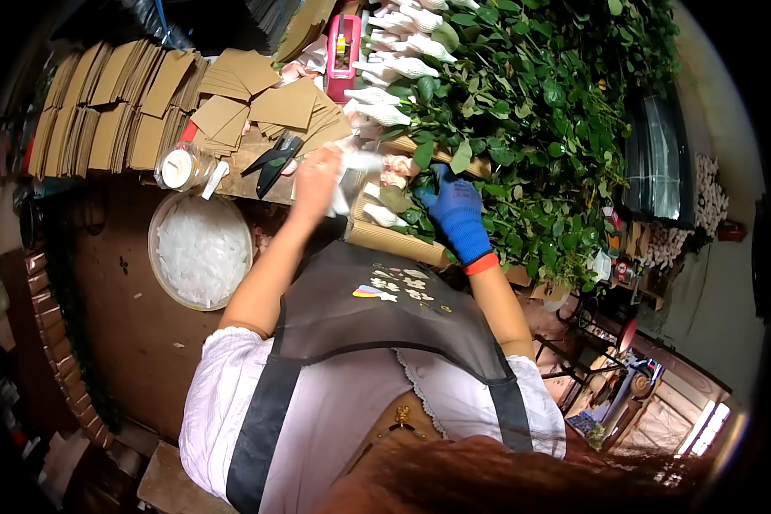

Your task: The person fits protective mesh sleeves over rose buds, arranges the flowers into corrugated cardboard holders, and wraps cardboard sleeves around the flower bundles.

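Note:
My bare left hand [317,178] is closed, its fingers on a white piece [363,162] blurred by motion, whose kind I cannot make out. Pale pink rose heads [398,170] lie just right of it, between strips of corrugated cardboard [394,242]. My right hand [456,206], in a blue glove with an orange cuff, closes around leafy rose stems at the heads' right side; leaves hide some fingertips. Black-handled scissors [276,164] lie left of my left hand. Above, several roses in white mesh sleeves [384,113] lie in a row, their leaves [522,111] spreading right.
Stacked cardboard pieces [111,111] line the upper left of the bench, with loose cards [293,104] nearer. A clear jar-like container [180,168] stands at the bench edge. Below it sits a round tub [152,244] of white strips. A pink box [343,56] is at the back.

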Available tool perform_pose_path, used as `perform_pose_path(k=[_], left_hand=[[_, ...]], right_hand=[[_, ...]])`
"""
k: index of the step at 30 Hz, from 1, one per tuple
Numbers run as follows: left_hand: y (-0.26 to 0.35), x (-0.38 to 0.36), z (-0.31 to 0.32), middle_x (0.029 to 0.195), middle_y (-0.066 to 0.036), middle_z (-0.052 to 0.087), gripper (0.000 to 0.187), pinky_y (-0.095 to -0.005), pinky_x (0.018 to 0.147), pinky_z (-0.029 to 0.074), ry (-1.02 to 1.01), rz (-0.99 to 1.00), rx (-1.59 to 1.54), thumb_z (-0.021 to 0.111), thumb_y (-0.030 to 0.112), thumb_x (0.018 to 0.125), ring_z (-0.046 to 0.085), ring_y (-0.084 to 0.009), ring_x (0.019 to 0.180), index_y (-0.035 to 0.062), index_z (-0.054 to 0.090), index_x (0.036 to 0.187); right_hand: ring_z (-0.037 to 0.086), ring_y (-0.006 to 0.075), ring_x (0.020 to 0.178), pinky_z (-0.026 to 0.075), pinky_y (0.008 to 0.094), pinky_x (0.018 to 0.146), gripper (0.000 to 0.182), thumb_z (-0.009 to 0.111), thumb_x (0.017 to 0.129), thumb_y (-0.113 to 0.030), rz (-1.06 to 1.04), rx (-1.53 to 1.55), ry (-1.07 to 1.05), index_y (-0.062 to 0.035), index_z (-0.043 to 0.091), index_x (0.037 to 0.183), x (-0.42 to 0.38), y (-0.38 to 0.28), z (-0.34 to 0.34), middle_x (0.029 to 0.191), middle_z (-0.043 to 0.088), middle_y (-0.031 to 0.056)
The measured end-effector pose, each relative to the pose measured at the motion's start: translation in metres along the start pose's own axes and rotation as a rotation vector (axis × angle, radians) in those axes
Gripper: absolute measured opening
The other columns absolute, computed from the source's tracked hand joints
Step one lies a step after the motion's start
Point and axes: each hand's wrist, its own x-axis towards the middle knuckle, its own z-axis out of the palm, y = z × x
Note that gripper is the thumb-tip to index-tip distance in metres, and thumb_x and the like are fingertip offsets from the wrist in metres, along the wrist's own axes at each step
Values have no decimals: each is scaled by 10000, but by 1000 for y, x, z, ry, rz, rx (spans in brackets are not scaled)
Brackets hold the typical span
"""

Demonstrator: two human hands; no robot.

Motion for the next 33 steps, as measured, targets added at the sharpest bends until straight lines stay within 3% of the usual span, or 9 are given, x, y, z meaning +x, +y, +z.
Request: perform_pose_path(k=[3, 7, 12, 15, 17, 19, 21, 29, 33], left_hand=[[44, -4, -32, 742, -10, 643, 212, -189, 535, 433, -19, -39, -36, 586, 120, 968, 592, -42, 734, 65, 593, 763], [21, -16, -34, 815, -83, 672, 209, -289, 723, 479, -319, -88, 458, 683, 180, 873, 612, -127, 797, 9, 589, 797], [37, -16, 21, 719, -80, 661, 396, -328, 681, 486, -408, -207, 652, 712, 412, 905, 599, -183, 675, 25, 637, 868], [15, -17, 23, 699, -78, 663, 370, -335, 669, 492, -426, -14, 664, 692, 386, 923, 615, -191, 670, 18, 663, 903], [-5, -21, 17, 751, -61, 675, 290, -314, 656, 490, -186, 118, 499, 627, 279, 968, 599, -150, 669, 0, 674, 905], [27, -5, -18, 798, -42, 683, 255, -274, 680, 497, -28, -246, 218, 607, 214, 975, 615, -115, 722, -22, 682, 919], [29, 0, -41, 812, -23, 671, 233, -254, 682, 504, -120, 20, 274, 594, 173, 980, 622, -93, 747, -32, 682, 913], [52, -18, 21, 762, -96, 704, 383, -347, 720, 523, -599, -91, 840, 727, 434, 884, 679, -202, 739, 55, 680, 884], [38, -14, 21, 775, -107, 717, 369, -348, 715, 521, -697, -117, 770, 685, 424, 919, 677, -227, 724, 56, 710, 903]], right_hand=[[685, 347, 859, 543, 450, 773, 590, 734, 789, -527, 4, 19, 3, -167, 626, 1245, -11, 21, -1, 952, 716, 141], [697, 292, 749, 540, 414, 657, 387, 689, 872, -436, -348, 440, 345, -220, 675, 1192, -44, 0, -43, 863, 722, 100], [693, 317, 781, 522, 456, 671, 245, 611, 916, -362, -406, -137, -63, -135, 604, 1007, -27, -6, -6, 840, 710, 103], [688, 320, 802, 514, 467, 692, 232, 607, 911, -347, -341, -227, -113, -133, 572, 995, -19, -4, 3, 842, 705, 103], [689, 315, 817, 513, 465, 704, 247, 612, 906, -345, -320, -231, -134, -136, 565, 1029, -19, 4, 6, 855, 706, 99], [688, 328, 825, 519, 471, 715, 271, 623, 900, -369, -310, -166, -143, -137, 563, 1029, -20, 14, 4, 875, 705, 109], [687, 336, 825, 521, 480, 711, 290, 626, 899, -387, -349, -79, -115, -142, 572, 1045, -22, 22, -1, 894, 708, 116], [684, 334, 816, 534, 443, 700, 297, 604, 921, -412, -507, 296, -51, -183, 639, 1107, -41, 9, -40, 899, 711, 110], [687, 318, 840, 526, 448, 762, 289, 613, 911, -421, -461, -9, -280, -181, 664, 1064, -34, 6, -21, 892, 713, 96]])
